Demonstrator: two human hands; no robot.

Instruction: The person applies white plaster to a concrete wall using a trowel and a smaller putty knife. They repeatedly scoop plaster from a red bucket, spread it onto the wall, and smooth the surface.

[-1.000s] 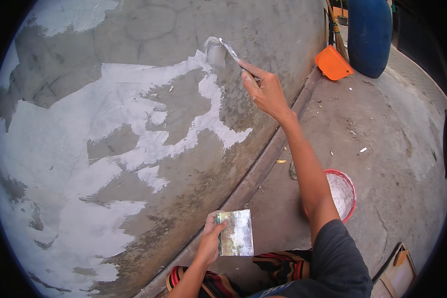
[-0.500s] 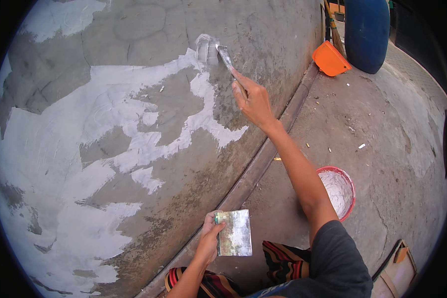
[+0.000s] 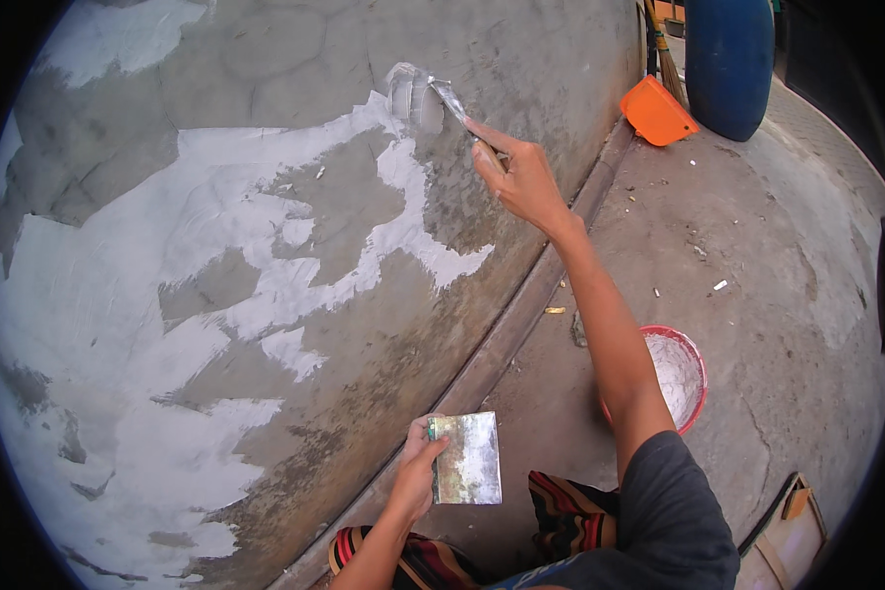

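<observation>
My right hand [image 3: 526, 182] grips the wooden handle of a putty knife [image 3: 450, 101], its metal blade against the grey wall [image 3: 521, 59] at the upper end of a fresh smear of white putty [image 3: 415, 98]. Broad, uneven patches of white putty [image 3: 157, 236] cover much of the wall to the left, with bare grey areas among them. Low and near my knees, my left hand [image 3: 418, 467] holds a flat, square metal plate [image 3: 470, 457] by its left edge, thumb on top. The plate's face is streaked with dull stains and pale residue.
A red-rimmed bucket [image 3: 704, 379] of white putty stands on the floor right of my right forearm, which partly hides it. Farther off are an orange dustpan [image 3: 659, 111], a broom [image 3: 667, 64] and a blue barrel [image 3: 728, 69]. A narrow ledge [image 3: 506, 339] runs along the wall's foot.
My right hand and the putty knife have shifted slightly right, and the fresh smear reaches a little farther right. My left hand still holds the plate in nearly the same place.
</observation>
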